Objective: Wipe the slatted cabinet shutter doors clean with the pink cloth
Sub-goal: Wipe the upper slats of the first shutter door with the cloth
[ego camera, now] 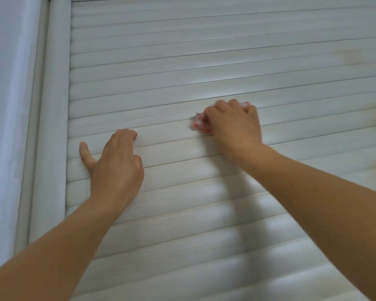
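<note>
Right hand (234, 124) clamps pink cloth (201, 124) against horizontal shutter slats (182, 61); left hand (115, 164) rests flat.

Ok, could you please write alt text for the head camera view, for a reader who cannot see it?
A person's right hand presses a bunched pink cloth against a white slatted shutter door, seen from above the arms. The left hand rests with spread fingers on the slats, near the door's rounded left frame.

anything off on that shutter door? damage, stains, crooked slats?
No damage or crooked slats visible. The shutter door shows faint yellowish discolouration near its right edge; it could be a stain or just lighting. The right hand grips the bunched pink cloth; the left hand rests on the slats.
</note>
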{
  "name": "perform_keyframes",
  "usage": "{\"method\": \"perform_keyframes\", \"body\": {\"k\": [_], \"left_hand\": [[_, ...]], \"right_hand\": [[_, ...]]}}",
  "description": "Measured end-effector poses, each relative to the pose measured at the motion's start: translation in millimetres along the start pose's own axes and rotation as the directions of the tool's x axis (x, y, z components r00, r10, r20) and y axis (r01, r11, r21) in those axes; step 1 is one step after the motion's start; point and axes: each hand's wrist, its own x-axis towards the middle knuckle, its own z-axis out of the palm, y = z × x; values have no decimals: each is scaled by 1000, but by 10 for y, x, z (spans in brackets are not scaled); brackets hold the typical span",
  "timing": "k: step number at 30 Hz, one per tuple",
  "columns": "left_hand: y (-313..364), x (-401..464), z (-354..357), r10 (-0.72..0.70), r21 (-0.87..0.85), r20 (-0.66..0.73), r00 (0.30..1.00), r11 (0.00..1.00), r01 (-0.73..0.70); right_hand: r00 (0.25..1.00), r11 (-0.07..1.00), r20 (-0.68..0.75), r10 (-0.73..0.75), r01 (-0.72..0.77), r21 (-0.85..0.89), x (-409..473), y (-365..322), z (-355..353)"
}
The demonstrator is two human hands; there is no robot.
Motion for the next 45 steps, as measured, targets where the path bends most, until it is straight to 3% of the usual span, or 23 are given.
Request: {"method": "perform_keyframes", "body": {"k": [8, 12, 14, 18, 21, 23, 27, 29, 36, 41, 45], "left_hand": [[64, 4, 71, -24, 8, -26, 999, 1000, 24], [77, 7, 74, -25, -1, -36, 999, 1000, 25], [76, 3, 70, -30, -4, -33, 999, 1000, 30], [60, -8, 59, -23, 7, -19, 1000, 1000, 23], [44, -20, 45, -20, 19, 1, 1000, 1000, 20], [2, -33, 15, -13, 28, 20, 1000, 1000, 13], [-80, -69, -66, 6, 6, 26, 1000, 1000, -6], [-149, -89, -129, -11, -11, 6, 1000, 1000, 11], [-403, -190, -319, -64, 98, -59, 996, 993, 69], [-500, -281, -399, -163, 44, -44, 986, 985, 165], [-526, -394, -494, -255, -109, 18, 967, 961, 255]], "right_hand": [[946, 941, -26, 323, -324, -103, -103, 866, -56], [904, 903, -66, 422, -413, 121, -11, 570, -87], [924, 915, -57, 379, -364, 176, 57, 303, -84], [988, 978, -57, 142, -131, 161, 157, -235, -20], [997, 993, -56, 44, -37, 112, 144, -267, 2], [993, 991, -59, 101, -95, 97, 104, -91, -17], [928, 924, -78, 365, -351, 152, 22, 210, -40], [912, 904, -51, 407, -395, 163, 28, 122, -15], [949, 928, -49, 310, -291, 234, 126, -526, 54], [975, 957, -29, 221, -212, 196, 199, -963, 94], [990, 973, 5, 144, -143, 179, 162, -1280, 149]]}}
